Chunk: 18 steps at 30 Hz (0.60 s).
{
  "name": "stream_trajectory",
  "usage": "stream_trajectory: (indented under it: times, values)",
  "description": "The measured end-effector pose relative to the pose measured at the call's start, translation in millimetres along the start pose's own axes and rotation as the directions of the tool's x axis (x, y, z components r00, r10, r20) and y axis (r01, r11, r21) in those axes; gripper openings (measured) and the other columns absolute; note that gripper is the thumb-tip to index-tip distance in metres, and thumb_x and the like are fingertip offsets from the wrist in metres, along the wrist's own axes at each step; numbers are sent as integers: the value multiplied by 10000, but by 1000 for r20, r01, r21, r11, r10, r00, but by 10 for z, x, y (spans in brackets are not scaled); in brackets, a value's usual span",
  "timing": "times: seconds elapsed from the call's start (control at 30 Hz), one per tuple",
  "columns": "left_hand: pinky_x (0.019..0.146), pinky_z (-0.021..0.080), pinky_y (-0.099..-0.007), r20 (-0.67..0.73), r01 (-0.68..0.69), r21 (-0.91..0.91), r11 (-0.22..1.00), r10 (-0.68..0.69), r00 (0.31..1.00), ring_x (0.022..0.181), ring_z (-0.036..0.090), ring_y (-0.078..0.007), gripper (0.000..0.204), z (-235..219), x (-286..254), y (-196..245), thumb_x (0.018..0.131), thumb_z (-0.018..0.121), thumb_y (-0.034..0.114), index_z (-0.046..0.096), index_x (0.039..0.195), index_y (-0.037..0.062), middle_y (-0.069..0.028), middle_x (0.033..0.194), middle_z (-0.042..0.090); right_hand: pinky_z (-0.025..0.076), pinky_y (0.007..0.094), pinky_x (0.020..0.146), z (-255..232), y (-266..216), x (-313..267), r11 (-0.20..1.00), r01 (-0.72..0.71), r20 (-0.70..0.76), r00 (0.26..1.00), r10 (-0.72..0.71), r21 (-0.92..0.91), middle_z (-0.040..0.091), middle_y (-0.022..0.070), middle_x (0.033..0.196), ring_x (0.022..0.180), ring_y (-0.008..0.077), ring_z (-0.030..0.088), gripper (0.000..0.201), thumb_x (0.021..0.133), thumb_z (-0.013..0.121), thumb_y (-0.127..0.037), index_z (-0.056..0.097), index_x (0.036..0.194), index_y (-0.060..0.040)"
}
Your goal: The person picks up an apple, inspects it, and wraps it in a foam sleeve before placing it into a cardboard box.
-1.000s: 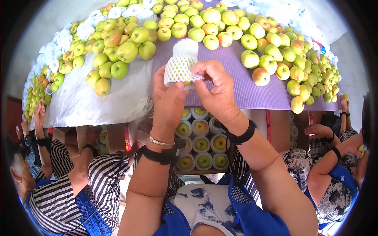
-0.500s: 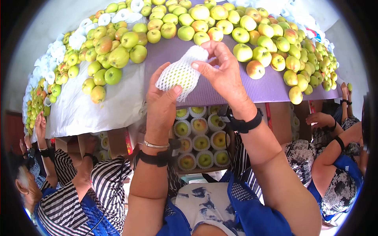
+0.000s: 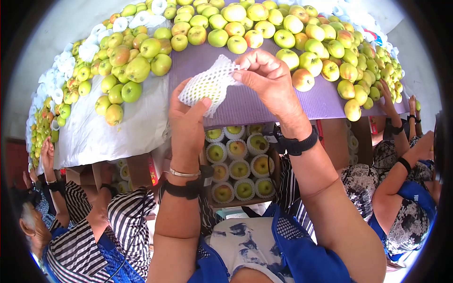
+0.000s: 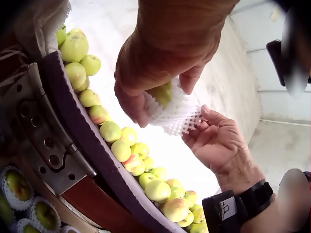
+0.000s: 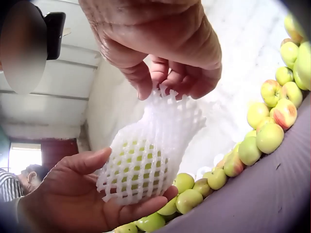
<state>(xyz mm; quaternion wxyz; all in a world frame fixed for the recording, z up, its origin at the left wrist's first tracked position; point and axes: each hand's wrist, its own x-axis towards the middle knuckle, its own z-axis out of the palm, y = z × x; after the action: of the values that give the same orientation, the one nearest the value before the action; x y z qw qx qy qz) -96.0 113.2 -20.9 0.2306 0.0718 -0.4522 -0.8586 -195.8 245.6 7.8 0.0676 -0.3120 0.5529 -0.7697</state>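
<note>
A white foam net sleeve (image 3: pixel 207 88) covers a green apple (image 5: pixel 142 162), whose skin shows through the mesh. My left hand (image 3: pixel 188 118) grips the covered apple, thumb on the near side and fingers behind it. My right hand (image 3: pixel 268 82) pinches the loose upper end of the net between thumb and fingers. In the left wrist view a bare part of the apple (image 4: pixel 162 93) shows at the net's open end, beside the left fingers. Both hands are raised over the front part of the purple padded table (image 3: pixel 283 106).
Loose green and reddish apples (image 3: pixel 236 28) lie heaped along the table's back, with white foam nets (image 3: pixel 89 49) among them at left. Below the table edge stands a box of netted apples (image 3: pixel 239 167). People sit close on both sides, one in a striped top (image 3: pixel 71 236).
The netted apple has moved left and tipped over from upright. My right hand went from the net's lower rim to its upper end, which it now pulls outward.
</note>
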Motion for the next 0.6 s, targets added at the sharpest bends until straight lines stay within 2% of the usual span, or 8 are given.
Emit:
stream_trajectory:
  times: [0.07,0.17,0.27,0.37,0.47,0.6]
  values:
    - [923,439,-344,10,-8,-44,999,8,1000,1063,534,-214,533,-3,3,27,747,569,-92,380,1241,-27,-148,1172,522,456,207,611,-22,-3,1,972,-189,11,982,189,139,614,10,727,677,57,556,71,800,659,-48,619,849,-16]
    - [927,439,-346,57,-21,-23,1000,22,998,1067,532,-217,529,-24,-1,40,753,559,-96,381,1246,-23,-150,1175,522,473,209,633,-74,-68,11,879,-450,39,892,450,159,640,28,769,702,72,580,102,810,654,-59,636,898,-10]
    - [926,440,-345,94,9,-16,1000,-8,996,1067,533,-220,529,-11,-13,42,758,564,-92,382,1250,-20,-145,1173,525,482,214,652,-29,-62,-3,863,-478,109,878,465,165,653,39,809,729,79,589,141,806,661,-67,645,930,-3]
    - [902,459,-354,107,65,-80,995,-56,993,1069,534,-221,532,-33,-6,-3,772,572,-73,378,1262,-1,-136,1169,530,486,221,658,38,27,-22,974,-225,-29,974,225,1,659,48,839,744,81,588,134,805,664,-71,646,914,5]
    - [848,502,-428,116,112,-96,989,-100,988,1070,550,-244,508,-9,-29,-20,816,588,49,387,1283,47,-119,1201,525,489,225,662,123,32,-37,987,-151,-73,986,147,-52,655,40,835,744,75,583,133,797,668,-54,634,907,14]
    - [814,521,-428,100,126,-109,986,-115,988,1050,564,-240,496,-1,-41,-41,836,584,71,380,1288,56,-101,1201,528,494,238,726,114,35,-47,971,-237,-5,971,237,12,650,43,878,785,90,591,200,791,667,-24,626,984,4]
